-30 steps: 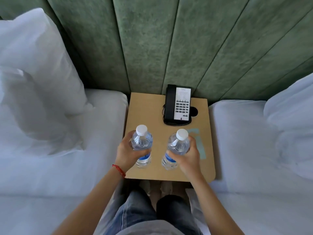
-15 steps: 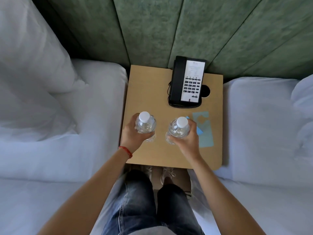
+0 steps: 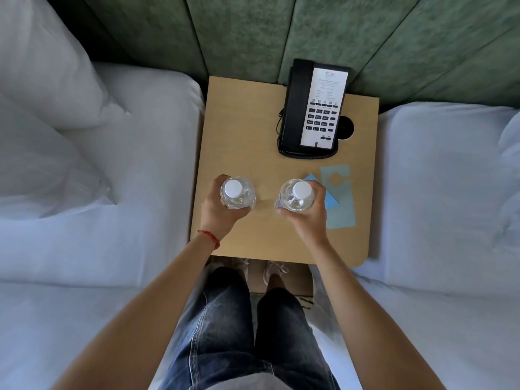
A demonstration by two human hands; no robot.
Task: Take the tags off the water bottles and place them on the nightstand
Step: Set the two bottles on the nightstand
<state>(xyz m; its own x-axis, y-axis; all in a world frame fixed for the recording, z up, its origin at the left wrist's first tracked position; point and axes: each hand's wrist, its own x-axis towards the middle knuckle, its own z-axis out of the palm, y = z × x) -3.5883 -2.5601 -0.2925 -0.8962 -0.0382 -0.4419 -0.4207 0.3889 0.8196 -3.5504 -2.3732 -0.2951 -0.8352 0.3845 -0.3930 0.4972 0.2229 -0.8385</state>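
Note:
Two clear water bottles with white caps stand upright over the wooden nightstand [image 3: 247,128], seen from straight above. My left hand [image 3: 218,212] grips the left bottle [image 3: 237,192] round its body. My right hand [image 3: 308,218] grips the right bottle [image 3: 295,195] the same way. No tag shows on either bottle neck. Two tags lie flat on the nightstand just right of my right hand: a pale teal tag [image 3: 339,198] with a cut-out hole, and a brighter blue tag [image 3: 327,198] partly hidden under my hand.
A black desk phone [image 3: 312,111] sits at the nightstand's back right, beside a round cable hole [image 3: 346,128]. White beds [image 3: 98,178] flank the nightstand on both sides, a pillow [image 3: 42,60] at far left. A green padded headboard [image 3: 281,32] rises behind.
The view has tilted down to look straight onto the caps. Both hands still grip their bottles, and the two tags have come into plain sight beside my right hand.

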